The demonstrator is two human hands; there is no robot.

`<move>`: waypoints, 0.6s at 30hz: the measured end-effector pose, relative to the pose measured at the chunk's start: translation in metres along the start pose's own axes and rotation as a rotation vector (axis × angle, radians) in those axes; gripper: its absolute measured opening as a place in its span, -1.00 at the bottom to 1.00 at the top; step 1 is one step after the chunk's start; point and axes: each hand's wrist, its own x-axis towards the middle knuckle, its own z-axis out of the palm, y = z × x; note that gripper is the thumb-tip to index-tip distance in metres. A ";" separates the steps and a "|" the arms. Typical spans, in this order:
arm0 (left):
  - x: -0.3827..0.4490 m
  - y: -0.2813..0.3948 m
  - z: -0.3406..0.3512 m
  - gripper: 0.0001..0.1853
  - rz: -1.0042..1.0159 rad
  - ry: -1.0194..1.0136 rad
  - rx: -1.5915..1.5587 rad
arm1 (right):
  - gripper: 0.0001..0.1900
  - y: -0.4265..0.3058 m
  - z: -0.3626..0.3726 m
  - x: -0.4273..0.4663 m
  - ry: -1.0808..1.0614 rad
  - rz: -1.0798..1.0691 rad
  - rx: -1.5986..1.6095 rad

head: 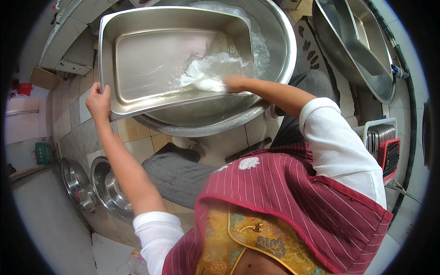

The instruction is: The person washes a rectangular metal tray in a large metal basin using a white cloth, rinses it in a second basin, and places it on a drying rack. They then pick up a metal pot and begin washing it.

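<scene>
A deep rectangular stainless-steel pan is tilted over a large round metal basin. My left hand grips the pan's near left corner, with the thumb over the rim. At the pan's near right side, my right hand holds a wet white cloth against the inside; the hand is blurred. Water splashes around the cloth and pools in the pan's right part. The basin below holds water, and its left part is hidden under the pan.
At the upper right stands another large metal basin with a rectangular pan inside. A white basket of stacked metal trays and a red basket sit at right. Metal bowls rest on the tiled floor at left.
</scene>
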 end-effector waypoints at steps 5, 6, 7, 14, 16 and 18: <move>0.062 -0.025 0.034 -0.75 0.152 -0.128 0.221 | -0.49 0.033 -0.013 -0.030 -0.107 -0.117 -0.094; 0.074 -0.030 0.047 -0.75 0.108 -0.157 0.236 | -0.43 0.030 -0.014 -0.041 -0.096 -0.146 0.038; 0.083 -0.036 0.060 -0.74 0.108 -0.157 0.258 | -0.36 0.026 -0.016 -0.051 -0.048 -0.179 0.172; 0.072 -0.067 0.121 -0.47 0.039 -0.123 0.186 | -0.50 0.001 0.006 -0.060 0.131 -0.213 0.108; 0.035 -0.051 0.129 -0.37 -0.059 -0.002 0.308 | -0.60 -0.009 0.011 -0.047 0.197 -0.215 0.100; -0.008 -0.019 0.132 -0.37 -0.205 0.034 0.186 | -0.58 -0.026 0.010 -0.037 0.283 -0.121 0.105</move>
